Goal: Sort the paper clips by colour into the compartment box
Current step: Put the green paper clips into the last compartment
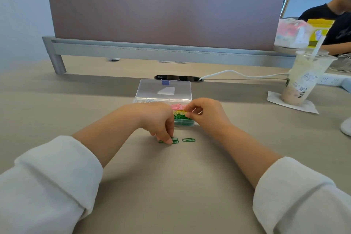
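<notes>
Desk (pixel 171 186): left hand (pixel 159 119) pinches green clips (pixel 175 141).

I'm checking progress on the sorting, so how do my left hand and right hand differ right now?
The left hand is down on the table, fingertips on the loose green clips; the right hand is up by the compartment box. The left hand's fingers point down; the right hand's curl toward the box. Both come from white sleeves.
</notes>
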Demonstrator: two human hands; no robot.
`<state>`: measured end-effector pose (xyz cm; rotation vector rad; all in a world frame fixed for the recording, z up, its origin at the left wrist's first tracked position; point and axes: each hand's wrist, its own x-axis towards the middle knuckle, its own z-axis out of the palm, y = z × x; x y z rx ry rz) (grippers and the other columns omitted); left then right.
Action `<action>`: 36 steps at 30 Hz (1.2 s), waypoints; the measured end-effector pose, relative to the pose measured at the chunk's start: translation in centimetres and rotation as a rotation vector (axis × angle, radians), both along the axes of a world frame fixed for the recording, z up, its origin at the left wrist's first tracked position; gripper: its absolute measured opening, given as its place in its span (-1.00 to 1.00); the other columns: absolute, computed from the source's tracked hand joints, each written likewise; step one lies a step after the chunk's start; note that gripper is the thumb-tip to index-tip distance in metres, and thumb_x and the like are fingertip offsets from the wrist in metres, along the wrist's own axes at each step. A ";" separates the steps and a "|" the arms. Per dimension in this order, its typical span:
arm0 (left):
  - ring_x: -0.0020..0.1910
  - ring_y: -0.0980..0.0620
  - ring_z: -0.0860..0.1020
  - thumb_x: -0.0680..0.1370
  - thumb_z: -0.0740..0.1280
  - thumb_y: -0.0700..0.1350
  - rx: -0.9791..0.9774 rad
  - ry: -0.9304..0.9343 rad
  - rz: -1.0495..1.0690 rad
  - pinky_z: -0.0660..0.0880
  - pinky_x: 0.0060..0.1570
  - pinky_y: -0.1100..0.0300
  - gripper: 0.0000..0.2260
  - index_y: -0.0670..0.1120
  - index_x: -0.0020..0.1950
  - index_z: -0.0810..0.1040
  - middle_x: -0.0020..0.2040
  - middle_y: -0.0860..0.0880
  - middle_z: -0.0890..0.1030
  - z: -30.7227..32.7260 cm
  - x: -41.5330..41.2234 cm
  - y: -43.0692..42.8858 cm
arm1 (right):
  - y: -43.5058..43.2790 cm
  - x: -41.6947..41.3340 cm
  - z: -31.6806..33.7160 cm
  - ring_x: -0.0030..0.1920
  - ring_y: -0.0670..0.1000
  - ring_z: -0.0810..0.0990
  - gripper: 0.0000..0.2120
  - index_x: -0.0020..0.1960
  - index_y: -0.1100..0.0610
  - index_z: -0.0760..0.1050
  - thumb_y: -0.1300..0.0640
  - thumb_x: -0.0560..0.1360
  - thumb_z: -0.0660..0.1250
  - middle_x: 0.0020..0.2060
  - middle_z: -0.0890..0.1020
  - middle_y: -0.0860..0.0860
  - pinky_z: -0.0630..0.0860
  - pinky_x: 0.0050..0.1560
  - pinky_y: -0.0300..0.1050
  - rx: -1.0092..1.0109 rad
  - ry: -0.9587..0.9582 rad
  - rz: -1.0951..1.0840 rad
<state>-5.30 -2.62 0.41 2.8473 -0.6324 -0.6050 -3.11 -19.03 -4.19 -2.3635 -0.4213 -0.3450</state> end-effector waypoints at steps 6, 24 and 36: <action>-0.50 0.26 0.45 0.43 0.44 -0.06 -0.022 0.007 0.004 0.36 -0.46 0.47 -0.86 0.08 -0.29 0.52 -0.33 0.09 0.59 0.0 -0.2 -0.2 | -0.8 -0.9 2.8 -0.45 -0.22 0.42 -0.97 -0.19 0.08 0.63 0.13 0.39 0.46 -0.44 0.49 -0.16 0.33 -0.38 -0.50 -0.068 0.019 0.111; -0.34 0.24 0.48 0.41 0.44 -0.12 -0.010 -0.079 -0.034 0.36 -0.41 0.47 -0.83 -0.01 -0.02 0.63 -0.10 0.02 0.66 -0.3 -0.2 -0.4 | -0.5 -2.3 3.4 -0.41 -0.10 0.47 -0.81 -0.34 0.01 0.49 0.14 0.43 0.40 -0.48 0.52 -0.08 0.46 -0.27 -0.26 -0.505 0.462 0.278; -0.28 0.15 0.49 0.43 0.42 -0.11 0.024 -0.056 -0.039 0.40 -0.34 0.35 -0.91 0.03 -0.15 0.54 -0.07 -0.02 0.64 -0.1 -0.3 -0.4 | -0.7 -0.1 2.1 -0.35 -0.21 0.40 -0.94 -0.19 0.04 0.53 0.14 0.45 0.39 -0.27 0.54 -0.11 0.38 -0.19 -0.23 -0.194 -0.003 0.014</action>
